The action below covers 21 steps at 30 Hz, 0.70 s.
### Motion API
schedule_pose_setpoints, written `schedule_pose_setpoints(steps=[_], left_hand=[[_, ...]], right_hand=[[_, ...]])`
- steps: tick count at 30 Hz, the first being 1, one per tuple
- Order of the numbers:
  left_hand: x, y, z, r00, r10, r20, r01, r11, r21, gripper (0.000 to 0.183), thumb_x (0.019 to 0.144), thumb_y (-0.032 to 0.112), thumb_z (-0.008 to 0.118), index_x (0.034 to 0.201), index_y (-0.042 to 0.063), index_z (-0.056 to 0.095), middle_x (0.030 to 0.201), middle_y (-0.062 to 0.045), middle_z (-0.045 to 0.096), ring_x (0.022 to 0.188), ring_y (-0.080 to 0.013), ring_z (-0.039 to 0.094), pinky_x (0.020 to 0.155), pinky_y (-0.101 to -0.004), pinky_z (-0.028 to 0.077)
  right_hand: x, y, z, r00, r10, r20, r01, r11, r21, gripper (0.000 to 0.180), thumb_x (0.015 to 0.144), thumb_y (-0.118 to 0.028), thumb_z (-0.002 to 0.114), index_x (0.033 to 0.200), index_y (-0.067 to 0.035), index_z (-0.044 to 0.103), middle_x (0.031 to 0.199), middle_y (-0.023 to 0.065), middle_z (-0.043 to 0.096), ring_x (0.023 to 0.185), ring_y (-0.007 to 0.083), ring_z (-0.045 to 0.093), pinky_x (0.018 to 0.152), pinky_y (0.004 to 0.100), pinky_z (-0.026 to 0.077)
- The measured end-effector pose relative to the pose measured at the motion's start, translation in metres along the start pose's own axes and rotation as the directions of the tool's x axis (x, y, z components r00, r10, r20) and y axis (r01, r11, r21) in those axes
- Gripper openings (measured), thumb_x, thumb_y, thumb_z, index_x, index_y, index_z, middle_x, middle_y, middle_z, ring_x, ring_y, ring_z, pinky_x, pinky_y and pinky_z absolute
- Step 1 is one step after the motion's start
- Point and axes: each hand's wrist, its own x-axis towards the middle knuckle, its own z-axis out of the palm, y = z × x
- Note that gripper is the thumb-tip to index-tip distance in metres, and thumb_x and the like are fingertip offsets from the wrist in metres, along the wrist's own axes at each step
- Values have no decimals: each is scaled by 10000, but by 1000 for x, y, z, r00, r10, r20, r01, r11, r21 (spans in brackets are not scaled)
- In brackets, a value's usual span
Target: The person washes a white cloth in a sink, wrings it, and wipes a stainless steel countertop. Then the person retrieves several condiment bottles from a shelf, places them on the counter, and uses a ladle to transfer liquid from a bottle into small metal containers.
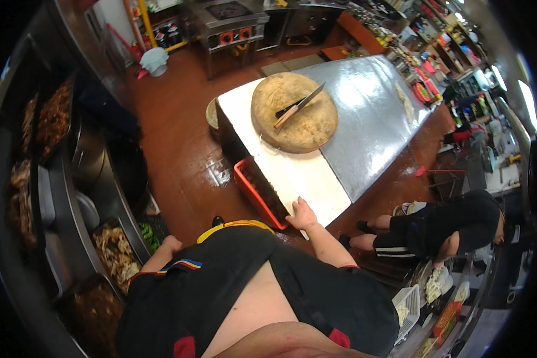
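My right hand (303,217) is at the near corner of a white cutting board (306,181), beside the end of a red plastic crate (257,194). Its fingers are spread and hold nothing; whether they press on the board or the crate rim I cannot tell. Down at my left side, my left hand (172,244) looks curled, and its fingers are mostly hidden. Farther along the board stands a thick round wooden chopping block (311,127). Across it lies a knife with a wooden handle (287,117), next to a black-handled tool (288,108).
A steel worktable (362,107) extends right of the board. Trays of cooked food (114,250) and a large steel pot (88,152) line my left. Another person in black (447,223) bends over a counter at right. A steel stove (226,22) stands beyond the red-brown floor (174,147).
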Motion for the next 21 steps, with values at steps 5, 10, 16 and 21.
schedule_pose_setpoints(steps=[5, 10, 16, 21], left_hand=[[30, -24, -48, 944, -252, -212, 67, 777, -626, 272, 841, 290, 709, 981, 58, 723, 1025, -175, 732, 1027, -307, 692, 906, -384, 535], [72, -25, -68, 984, 99, -151, -98, 995, 15, 318, 849, 328, 725, 954, 28, 732, 993, -162, 746, 988, -329, 702, 907, -387, 535], [93, 43, -63, 987, 56, -149, -116, 894, -433, 314, 832, 304, 723, 963, 18, 726, 978, -179, 743, 962, -314, 705, 871, -385, 538], [50, 112, -75, 991, 112, -74, -130, 942, -311, 314, 813, 278, 729, 975, 9, 716, 938, -179, 736, 918, -297, 703, 842, -380, 537]], right_hand=[[1, -32, -26, 976, 218, 11, -216, 955, 205, 634, 823, -400, 703, 1289, 12, 580, 1390, 243, 547, 1303, 355, 517, 1114, 388, 409], [-35, -26, 6, 941, 338, 5, -325, 901, 289, 627, 838, -384, 690, 1333, -15, 582, 1272, 226, 637, 1209, 355, 595, 1062, 401, 453], [-112, 6, 42, 822, 566, -55, -472, 733, 490, 497, 832, -307, 712, 1242, -31, 655, 1178, 194, 687, 1118, 342, 645, 991, 391, 503], [-173, 56, 88, 695, 711, -108, -504, 589, 631, 442, 828, -271, 732, 1195, -29, 681, 1072, 153, 727, 1008, 292, 695, 926, 360, 539]])
